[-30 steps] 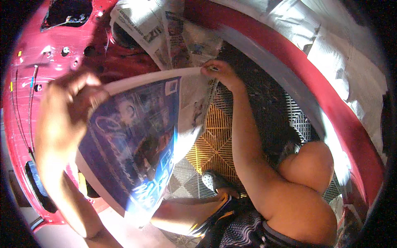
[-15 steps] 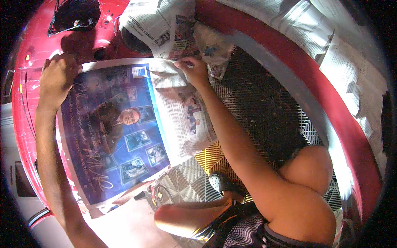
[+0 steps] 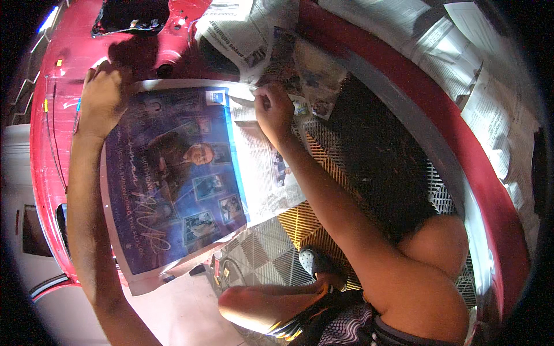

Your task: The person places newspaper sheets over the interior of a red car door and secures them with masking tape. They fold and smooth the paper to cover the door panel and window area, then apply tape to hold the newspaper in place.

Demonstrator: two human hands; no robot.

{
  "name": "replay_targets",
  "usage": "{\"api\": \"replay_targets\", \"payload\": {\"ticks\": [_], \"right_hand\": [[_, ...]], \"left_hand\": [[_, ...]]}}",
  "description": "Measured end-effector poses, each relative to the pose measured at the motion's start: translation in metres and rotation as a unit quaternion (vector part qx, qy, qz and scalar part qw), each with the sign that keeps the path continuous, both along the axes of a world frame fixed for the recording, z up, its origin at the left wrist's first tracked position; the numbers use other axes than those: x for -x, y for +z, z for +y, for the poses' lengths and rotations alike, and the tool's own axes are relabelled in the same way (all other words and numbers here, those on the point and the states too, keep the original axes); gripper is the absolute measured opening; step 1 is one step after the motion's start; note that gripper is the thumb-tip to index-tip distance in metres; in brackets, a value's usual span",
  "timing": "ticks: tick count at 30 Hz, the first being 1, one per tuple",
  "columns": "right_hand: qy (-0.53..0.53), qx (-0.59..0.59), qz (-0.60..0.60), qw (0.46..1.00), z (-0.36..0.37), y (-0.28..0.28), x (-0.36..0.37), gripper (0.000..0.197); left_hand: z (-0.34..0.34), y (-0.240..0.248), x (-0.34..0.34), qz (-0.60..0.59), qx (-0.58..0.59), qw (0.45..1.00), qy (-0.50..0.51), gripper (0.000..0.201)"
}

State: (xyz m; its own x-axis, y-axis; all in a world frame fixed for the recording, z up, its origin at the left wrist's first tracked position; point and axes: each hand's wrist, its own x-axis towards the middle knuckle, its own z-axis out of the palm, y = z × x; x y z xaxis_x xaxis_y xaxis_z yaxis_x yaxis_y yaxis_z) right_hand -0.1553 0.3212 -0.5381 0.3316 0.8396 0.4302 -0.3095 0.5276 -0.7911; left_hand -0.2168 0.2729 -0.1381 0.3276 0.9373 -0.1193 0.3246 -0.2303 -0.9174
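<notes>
A newspaper sheet (image 3: 176, 230), with a large blue printed page and a narrower white text page, hangs against the red car panel (image 3: 69, 144). My left hand (image 3: 105, 98) is at its upper left corner, fingers curled down over the edge. Near the top right of the sheet, my right hand (image 3: 274, 112) is closed, thumb and fingertips together on the paper's upper edge. Another piece of newspaper (image 3: 239, 37) covers part of the panel just above.
Along the right curves a red and grey car body edge (image 3: 427, 98), with more newspaper (image 3: 490, 115) beyond it. Grated floor tiles (image 3: 254, 254) lie below, black, grey and yellow. A dark opening (image 3: 130, 16) shows in the panel. My bent knee and a clog (image 3: 307, 260) are low down.
The whole view has shifted, so the panel and sheet appear farther right. My right hand's fingers, stretched along the top edge before, are now more curled. The left hand stays at its corner.
</notes>
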Motion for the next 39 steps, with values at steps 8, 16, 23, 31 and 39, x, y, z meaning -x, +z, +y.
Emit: {"api": "replay_targets", "payload": {"ticks": [8,16,23,31,39], "right_hand": [[-0.017,-0.144,-0.046,0.988,-0.022,0.026,-0.001,0.033],[-0.024,-0.024,-0.01,0.999,-0.031,0.021,0.009,0.034],[0.01,-0.042,-0.059,0.997,-0.036,0.019,0.014,0.037],[0.04,-0.026,-0.028,0.998,-0.046,0.024,0.015,0.053],[-0.004,-0.008,0.004,1.0,-0.047,0.033,0.011,0.059]], "left_hand": [[0.001,0.0,-0.013,-0.012,-0.003,1.0,-0.002,0.027],[-0.016,-0.006,-0.091,-0.081,0.004,0.995,0.06,0.019],[-0.012,-0.002,-0.09,-0.03,0.004,1.0,0.006,0.018],[-0.018,-0.004,-0.1,-0.006,0.01,0.999,-0.031,0.017],[-0.007,-0.005,-0.12,0.043,0.025,0.997,-0.061,0.014]]}}
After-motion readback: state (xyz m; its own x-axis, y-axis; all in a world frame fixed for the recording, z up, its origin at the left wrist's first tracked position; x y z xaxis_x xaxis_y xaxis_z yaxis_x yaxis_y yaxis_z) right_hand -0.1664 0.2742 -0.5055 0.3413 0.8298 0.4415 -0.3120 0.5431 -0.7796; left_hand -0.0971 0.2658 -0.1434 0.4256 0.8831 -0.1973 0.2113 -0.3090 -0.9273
